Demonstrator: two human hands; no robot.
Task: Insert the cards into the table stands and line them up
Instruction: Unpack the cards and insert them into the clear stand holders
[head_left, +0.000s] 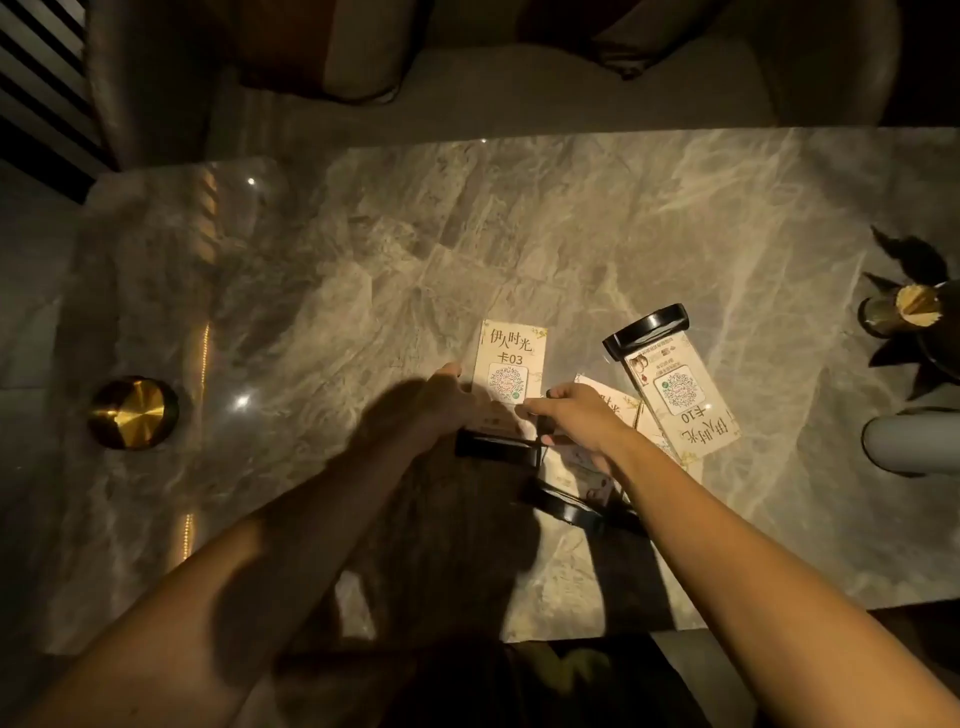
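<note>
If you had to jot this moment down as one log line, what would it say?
both hands on card 03 | black stand beneath | card 10 in stand, lying flat

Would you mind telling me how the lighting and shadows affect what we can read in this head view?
Head view: dim warm light, dark corners; the forearms shadow the left hand and the near stand; the 03 card stays legible; glare spots dot the marble table; wide-angle bending curves its edges.
</note>
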